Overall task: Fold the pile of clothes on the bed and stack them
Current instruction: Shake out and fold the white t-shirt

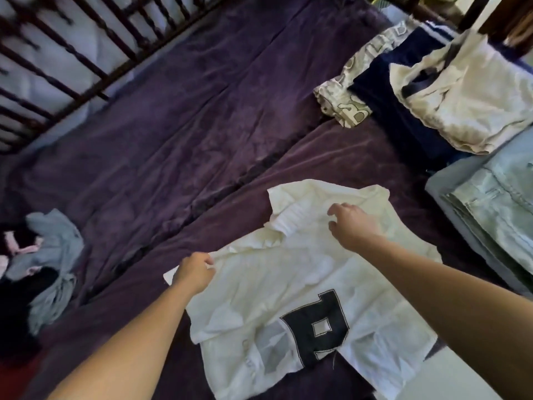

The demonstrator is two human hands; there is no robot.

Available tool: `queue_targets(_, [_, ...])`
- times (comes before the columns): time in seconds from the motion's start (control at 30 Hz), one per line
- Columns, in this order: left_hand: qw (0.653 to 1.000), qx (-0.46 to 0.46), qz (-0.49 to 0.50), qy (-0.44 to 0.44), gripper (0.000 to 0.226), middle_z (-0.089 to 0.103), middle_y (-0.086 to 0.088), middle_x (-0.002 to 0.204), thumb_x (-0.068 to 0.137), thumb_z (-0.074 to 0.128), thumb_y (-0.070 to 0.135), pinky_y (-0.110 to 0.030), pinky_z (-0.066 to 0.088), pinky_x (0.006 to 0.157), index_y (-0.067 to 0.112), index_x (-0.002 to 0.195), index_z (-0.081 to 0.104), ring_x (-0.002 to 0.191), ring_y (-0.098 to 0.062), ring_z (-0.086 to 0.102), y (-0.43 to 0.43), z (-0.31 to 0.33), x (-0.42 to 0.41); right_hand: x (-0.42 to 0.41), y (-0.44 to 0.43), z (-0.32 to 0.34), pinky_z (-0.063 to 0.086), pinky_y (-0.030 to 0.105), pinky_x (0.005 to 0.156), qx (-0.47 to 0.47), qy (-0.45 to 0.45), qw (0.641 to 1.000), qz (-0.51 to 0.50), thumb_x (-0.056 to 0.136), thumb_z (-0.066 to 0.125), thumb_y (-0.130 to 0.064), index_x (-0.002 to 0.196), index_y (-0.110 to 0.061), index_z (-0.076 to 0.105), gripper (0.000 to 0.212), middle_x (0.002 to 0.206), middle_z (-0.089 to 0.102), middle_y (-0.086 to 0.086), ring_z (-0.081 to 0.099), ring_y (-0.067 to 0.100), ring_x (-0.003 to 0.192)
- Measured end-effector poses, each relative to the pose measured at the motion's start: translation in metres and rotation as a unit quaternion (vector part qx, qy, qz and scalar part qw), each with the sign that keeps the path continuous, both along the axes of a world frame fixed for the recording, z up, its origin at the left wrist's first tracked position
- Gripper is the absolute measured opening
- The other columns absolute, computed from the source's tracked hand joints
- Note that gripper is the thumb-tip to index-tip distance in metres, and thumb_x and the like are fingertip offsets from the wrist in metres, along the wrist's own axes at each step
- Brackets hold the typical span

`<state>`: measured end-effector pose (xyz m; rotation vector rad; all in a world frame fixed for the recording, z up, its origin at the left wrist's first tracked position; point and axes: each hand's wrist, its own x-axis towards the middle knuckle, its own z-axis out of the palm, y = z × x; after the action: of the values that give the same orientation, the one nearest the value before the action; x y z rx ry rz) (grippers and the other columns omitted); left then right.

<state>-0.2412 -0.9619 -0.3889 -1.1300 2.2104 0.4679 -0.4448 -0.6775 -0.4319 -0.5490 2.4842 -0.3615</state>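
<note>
A cream shirt (291, 287) with a large black letter patch (317, 327) lies spread on the purple bedspread (184, 116), its collar pointing away from me. My left hand (194, 271) pinches the shirt's left edge near the shoulder. Over the collar area hovers my right hand (353, 225), fingers loosely curled, holding nothing that I can see. A loose heap of grey, black and pink clothes (43, 264) lies at the left edge of the bed. At the back right sits a stack of folded clothes (432, 93): a cream piece on top of navy and patterned ones.
Folded pale denim (496, 215) rests on a grey surface at the right. A dark wooden railing (57, 67) runs along the bed's far left side. A white surface (450, 379) shows at the bottom right corner.
</note>
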Motion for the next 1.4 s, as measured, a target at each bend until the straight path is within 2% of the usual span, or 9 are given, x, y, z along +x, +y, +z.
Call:
queue_targets(0.17, [0.996, -0.042, -0.074, -0.01, 0.036, 0.056, -0.006, 0.129, 0.09, 0.056, 0.019, -0.036, 0.044, 0.092, 0.021, 0.126, 0.058, 0.118, -0.028, 0.052, -0.039, -0.052, 0.038, -0.024, -0.082, -0.031, 0.043, 0.037, 0.091, 0.005, 0.062, 0.993, 0.103, 0.091, 0.053, -0.018, 0.128, -0.018, 0.053, 0.038, 0.129, 0.055, 0.009, 0.047, 0.028, 0.121])
queue_targets(0.33, [0.991, -0.079, -0.109, 0.01, 0.053, 0.048, -0.008, 0.135, 0.09, 0.06, 0.025, -0.044, 0.038, 0.096, 0.021, 0.141, 0.042, 0.123, -0.031, 0.043, -0.082, -0.116, 0.051, -0.045, -0.143, -0.074, 0.04, 0.044, 0.1, 0.055, 0.071, 0.979, 0.181, 0.082, 0.069, -0.021, 0.145, -0.023, 0.03, 0.074, 0.148, 0.036, 0.007, 0.035, 0.03, 0.135])
queue_targets(0.4, [0.989, -0.094, -0.111, 0.01, 0.038, 0.058, -0.009, 0.122, 0.09, 0.061, 0.03, -0.043, 0.038, 0.092, 0.022, 0.126, 0.054, 0.115, -0.031, 0.049, -0.094, -0.129, 0.052, -0.055, -0.151, -0.087, 0.043, 0.045, 0.096, 0.094, 0.07, 0.978, 0.174, 0.083, 0.067, -0.024, 0.139, -0.021, 0.039, 0.063, 0.135, 0.05, 0.013, 0.048, 0.035, 0.122])
queue_targets(0.47, [0.991, -0.101, -0.08, 0.04, 0.011, 0.066, -0.012, 0.099, 0.091, 0.059, 0.029, -0.04, 0.039, 0.081, 0.019, 0.094, 0.063, 0.098, -0.034, 0.057, -0.107, -0.133, 0.052, -0.071, -0.152, -0.087, 0.047, 0.044, 0.088, 0.077, 0.118, 0.983, 0.114, 0.086, 0.061, -0.024, 0.119, -0.014, 0.058, 0.034, 0.117, 0.061, 0.02, 0.056, 0.041, 0.107])
queue_targets(0.5, [0.992, -0.096, -0.055, 0.061, 0.013, 0.067, -0.012, 0.091, 0.091, 0.058, 0.029, -0.038, 0.04, 0.074, 0.018, 0.084, 0.061, 0.092, -0.036, 0.059, -0.114, -0.133, 0.05, -0.081, -0.152, -0.081, 0.047, 0.044, 0.086, 0.054, 0.146, 0.986, 0.066, 0.087, 0.058, -0.024, 0.109, -0.011, 0.063, 0.026, 0.111, 0.063, 0.023, 0.058, 0.043, 0.102])
queue_targets(0.67, [0.985, -0.116, 0.022, 0.129, 0.015, 0.065, -0.013, 0.096, 0.094, 0.057, 0.025, -0.038, 0.044, 0.066, 0.014, 0.09, 0.065, 0.09, -0.037, 0.06, -0.149, -0.122, 0.036, -0.137, -0.146, -0.04, 0.045, 0.042, 0.076, -0.008, 0.19, 0.977, -0.095, 0.084, 0.054, -0.025, 0.079, -0.015, 0.056, 0.012, 0.096, 0.062, 0.024, 0.058, 0.043, 0.094])
queue_targets(1.0, [0.971, -0.159, -0.037, 0.173, 0.007, 0.061, -0.011, 0.093, 0.087, 0.058, 0.009, -0.036, 0.038, 0.06, 0.01, 0.086, 0.064, 0.085, -0.038, 0.058, -0.12, -0.085, 0.06, -0.09, -0.046, -0.006, 0.045, 0.034, 0.067, -0.115, 0.178, 0.97, -0.117, 0.083, 0.062, -0.017, 0.099, -0.017, 0.07, 0.018, 0.092, 0.07, 0.013, 0.062, 0.034, 0.087])
queue_targets(1.2, [0.983, -0.087, -0.103, 0.127, 0.005, 0.057, -0.002, 0.09, 0.085, 0.059, 0.009, -0.034, 0.041, 0.057, 0.013, 0.084, 0.06, 0.082, -0.03, 0.06, -0.049, -0.069, 0.13, -0.009, 0.063, -0.002, 0.044, 0.034, 0.07, -0.016, 0.164, 0.985, -0.041, 0.077, 0.061, -0.003, 0.096, -0.02, 0.07, 0.027, 0.095, 0.068, 0.006, 0.061, 0.032, 0.091])
queue_targets(1.4, [0.985, -0.04, -0.165, 0.009, 0.014, 0.056, 0.005, 0.093, 0.089, 0.049, 0.011, -0.03, 0.039, 0.06, 0.019, 0.093, 0.06, 0.092, -0.017, 0.057, 0.022, -0.1, 0.173, 0.035, 0.134, -0.037, 0.053, 0.037, 0.063, 0.04, 0.123, 0.989, 0.078, 0.069, 0.068, 0.003, 0.088, -0.016, 0.069, 0.027, 0.093, 0.068, -0.003, 0.061, 0.026, 0.099])
